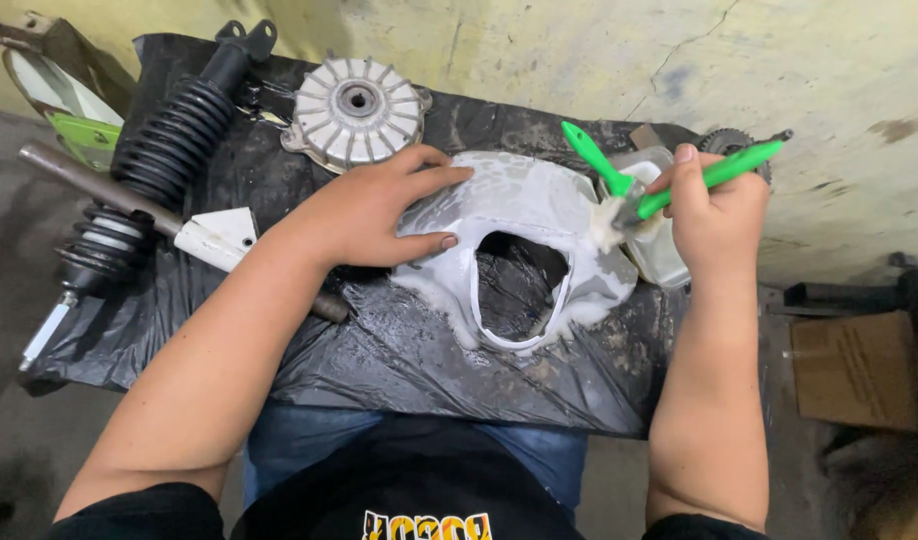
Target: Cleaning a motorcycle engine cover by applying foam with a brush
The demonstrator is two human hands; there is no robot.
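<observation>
A white plastic fairing panel (524, 205) with a large opening lies wet and foamy on a black plastic sheet (399, 350). My left hand (374, 210) presses flat on the panel's left side, fingers spread. My right hand (719, 205) grips a green-handled brush (724, 172), whose bristles touch the panel's right edge. A second green-handled brush (591, 155) stands in a clear plastic container (659, 245) just beside my right hand.
A black coil shock absorber (164, 140) and a grey metal rod (99, 185) lie at left. A finned metal hub (357, 110) sits at the back. A gear (724, 142) peeks behind my right hand. A cardboard box (859, 370) rests at right.
</observation>
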